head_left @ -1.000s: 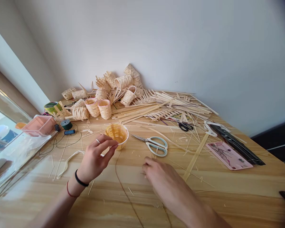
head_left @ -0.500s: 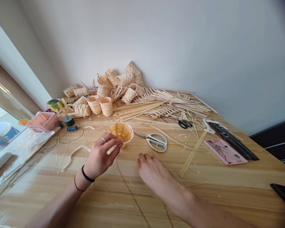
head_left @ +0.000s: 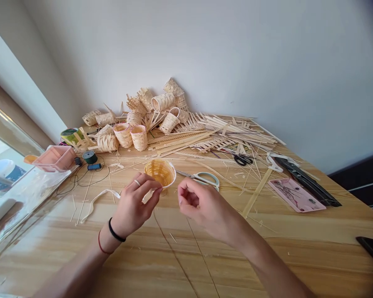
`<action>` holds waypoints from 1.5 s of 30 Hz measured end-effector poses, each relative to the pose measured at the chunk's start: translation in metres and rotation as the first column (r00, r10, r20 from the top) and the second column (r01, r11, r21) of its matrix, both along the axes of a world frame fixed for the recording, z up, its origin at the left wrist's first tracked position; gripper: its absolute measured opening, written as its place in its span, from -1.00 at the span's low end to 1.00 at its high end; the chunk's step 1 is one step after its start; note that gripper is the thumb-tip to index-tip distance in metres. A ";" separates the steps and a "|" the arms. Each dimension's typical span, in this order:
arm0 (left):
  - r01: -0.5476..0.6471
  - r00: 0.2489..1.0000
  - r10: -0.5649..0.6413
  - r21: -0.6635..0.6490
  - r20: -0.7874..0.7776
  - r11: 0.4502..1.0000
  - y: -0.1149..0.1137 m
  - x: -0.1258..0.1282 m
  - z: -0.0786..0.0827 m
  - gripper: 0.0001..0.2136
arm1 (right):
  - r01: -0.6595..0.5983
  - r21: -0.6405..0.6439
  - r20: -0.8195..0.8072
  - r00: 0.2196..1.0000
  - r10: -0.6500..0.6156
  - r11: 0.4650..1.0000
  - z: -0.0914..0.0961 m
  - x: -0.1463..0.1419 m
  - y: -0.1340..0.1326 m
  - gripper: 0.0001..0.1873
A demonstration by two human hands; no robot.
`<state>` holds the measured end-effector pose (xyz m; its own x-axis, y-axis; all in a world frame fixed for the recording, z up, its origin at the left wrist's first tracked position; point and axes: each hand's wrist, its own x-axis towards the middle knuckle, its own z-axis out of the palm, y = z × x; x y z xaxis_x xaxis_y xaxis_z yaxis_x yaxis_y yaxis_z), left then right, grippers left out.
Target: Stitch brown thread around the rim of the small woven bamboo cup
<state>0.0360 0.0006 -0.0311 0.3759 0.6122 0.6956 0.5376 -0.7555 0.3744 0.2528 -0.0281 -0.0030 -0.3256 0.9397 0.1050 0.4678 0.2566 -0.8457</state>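
My left hand (head_left: 136, 204) pinches the near rim of a small woven basket (head_left: 160, 172) with a white band, held just above the wooden table (head_left: 267, 248). A ring sits on one finger; a black band and a red thread circle the wrist. My right hand (head_left: 199, 203) is raised beside the basket, its fingers curled in a pinch on a thin strand (head_left: 202, 256) that trails back toward me across the table. A second thin strand (head_left: 166, 240) runs from the basket toward me. Light-handled scissors (head_left: 205, 179) lie just behind my right hand.
Several small woven baskets (head_left: 143, 120) and flat strips (head_left: 224, 134) are heaped at the wall. Thread spools (head_left: 89, 157) and a pink tray (head_left: 54, 157) sit at the left, black scissors (head_left: 243, 159), a pink card (head_left: 295, 194) and a black tool (head_left: 307, 184) at the right.
My right hand has lifted off the table and closed in a pinch on a thin strand, moving left toward the basket. My left hand has kept hold of the basket.
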 end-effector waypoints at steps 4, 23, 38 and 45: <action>-0.011 1.000 0.011 -0.017 -0.001 1.000 -0.004 0.003 0.002 -0.93 | -0.045 -0.086 -0.269 0.963 0.020 0.995 -0.012 -0.013 -0.002 -0.96; -0.073 0.996 0.070 -0.057 -0.047 0.996 -0.014 0.007 0.012 -0.94 | 0.118 0.241 -0.271 0.961 -0.050 0.963 -0.034 -0.022 -0.011 -0.85; -0.068 0.997 0.065 -0.058 -0.047 0.996 -0.015 0.008 0.012 -0.94 | 0.139 0.198 -0.275 0.958 -0.081 0.970 -0.034 -0.024 -0.012 -0.85; -0.073 0.997 0.072 -0.035 -0.043 0.997 -0.015 0.007 0.011 -0.94 | 0.146 0.208 -0.282 0.956 -0.083 0.967 -0.034 -0.024 -0.011 -0.85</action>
